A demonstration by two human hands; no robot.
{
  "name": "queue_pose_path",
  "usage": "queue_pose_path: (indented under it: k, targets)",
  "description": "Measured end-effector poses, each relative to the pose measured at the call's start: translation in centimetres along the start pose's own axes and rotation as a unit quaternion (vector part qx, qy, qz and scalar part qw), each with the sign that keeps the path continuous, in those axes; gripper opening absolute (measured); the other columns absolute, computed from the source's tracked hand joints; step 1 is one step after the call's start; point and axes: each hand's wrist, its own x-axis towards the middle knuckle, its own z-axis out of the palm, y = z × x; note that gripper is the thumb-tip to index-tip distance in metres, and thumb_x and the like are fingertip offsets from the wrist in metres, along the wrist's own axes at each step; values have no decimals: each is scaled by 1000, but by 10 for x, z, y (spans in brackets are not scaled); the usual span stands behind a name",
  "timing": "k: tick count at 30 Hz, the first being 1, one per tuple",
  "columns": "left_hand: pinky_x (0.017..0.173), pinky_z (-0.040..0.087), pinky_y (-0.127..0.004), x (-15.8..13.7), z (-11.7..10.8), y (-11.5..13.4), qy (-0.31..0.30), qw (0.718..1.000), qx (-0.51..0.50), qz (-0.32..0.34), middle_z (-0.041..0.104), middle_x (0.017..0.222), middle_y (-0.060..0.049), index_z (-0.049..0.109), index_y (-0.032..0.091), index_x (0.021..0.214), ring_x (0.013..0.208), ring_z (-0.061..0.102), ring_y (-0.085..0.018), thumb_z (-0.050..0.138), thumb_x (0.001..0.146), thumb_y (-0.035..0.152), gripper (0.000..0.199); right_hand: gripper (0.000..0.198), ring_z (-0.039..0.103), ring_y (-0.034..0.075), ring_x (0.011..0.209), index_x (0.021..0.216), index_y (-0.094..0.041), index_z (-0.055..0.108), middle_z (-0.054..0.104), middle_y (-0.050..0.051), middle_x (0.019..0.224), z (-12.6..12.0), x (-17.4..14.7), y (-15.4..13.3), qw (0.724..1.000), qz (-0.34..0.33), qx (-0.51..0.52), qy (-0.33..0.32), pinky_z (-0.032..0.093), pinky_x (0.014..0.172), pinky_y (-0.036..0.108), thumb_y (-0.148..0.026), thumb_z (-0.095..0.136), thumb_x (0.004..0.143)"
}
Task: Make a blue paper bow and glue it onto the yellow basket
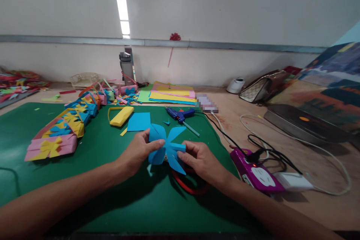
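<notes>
A blue paper cutout [166, 146] with several petal-like flaps is held up between both hands over the green mat [112, 202]. My left hand [140, 148] pinches its left side, thumb on top near the centre. My right hand [198, 157] has thumb and fingers closed on a narrow strip at its right. Below the cutout and the right hand, red-handled scissors [187, 188] show in part; whether they rest on the mat or hang from the right hand I cannot tell. Beyond lie a blue paper square [139, 121], a yellow paper basket [122, 116] and a blue glue gun [180, 114].
A row of paper baskets with bows, led by a pink one [52, 147], stands at left. Coloured paper sheets [171, 93] and a grey bottle [128, 69] are at the back. On the right are a purple power strip [255, 170], tangled cables and a dark case [303, 123].
</notes>
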Motion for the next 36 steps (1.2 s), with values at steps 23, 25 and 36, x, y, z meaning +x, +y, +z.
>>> queue_pose_path:
  k: [23, 25, 36]
  targets:
    - [65, 44, -27, -18, 11, -2, -141, 982, 124, -24, 60, 74, -1, 61, 14, 82, 67, 52, -14, 68, 68, 40, 30, 19, 58, 18, 76, 82, -15, 56, 66, 8, 77, 0, -6, 10, 754, -446, -472, 97, 44, 71, 34, -9, 40, 91]
    - [64, 46, -27, -17, 12, -3, -128, 986, 99, -34, 62, 76, -3, 62, 13, 81, 69, 55, -15, 67, 69, 38, 27, 18, 58, 17, 73, 80, -15, 56, 66, 7, 75, 0, -6, 11, 758, -445, -466, 101, 43, 71, 34, -9, 42, 90]
    - [65, 47, -27, -15, 12, -5, -110, 991, 78, -21, 66, 64, -2, 66, 15, 67, 62, 61, -16, 60, 75, 35, 23, 17, 60, 15, 70, 76, -18, 56, 66, 3, 71, 4, -10, 2, 772, -448, -436, 113, 41, 81, 36, -10, 46, 88]
